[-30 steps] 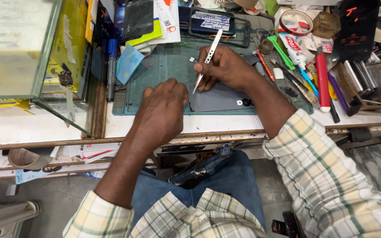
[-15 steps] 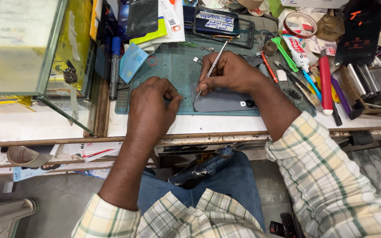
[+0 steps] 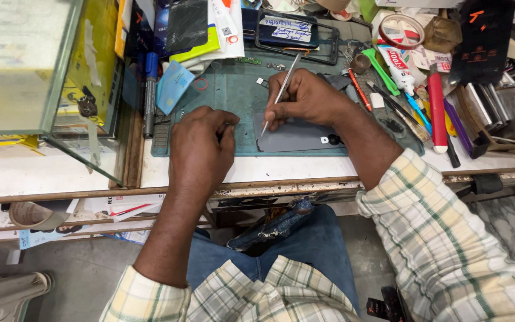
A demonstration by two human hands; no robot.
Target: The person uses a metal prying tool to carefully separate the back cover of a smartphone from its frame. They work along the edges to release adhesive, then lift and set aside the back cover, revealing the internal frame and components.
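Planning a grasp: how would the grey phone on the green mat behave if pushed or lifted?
The grey phone lies flat and thin, so it probably slides rather than tips. Its smooth back looks slippery, though the green mat may add grip. It is likely stiff; lifting needs an edge grip.

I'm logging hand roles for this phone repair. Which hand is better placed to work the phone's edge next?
Probably the right hand: it grips the metal tool with its tip at the grey phone's left edge. The left hand rests beside it, with no tool visible.
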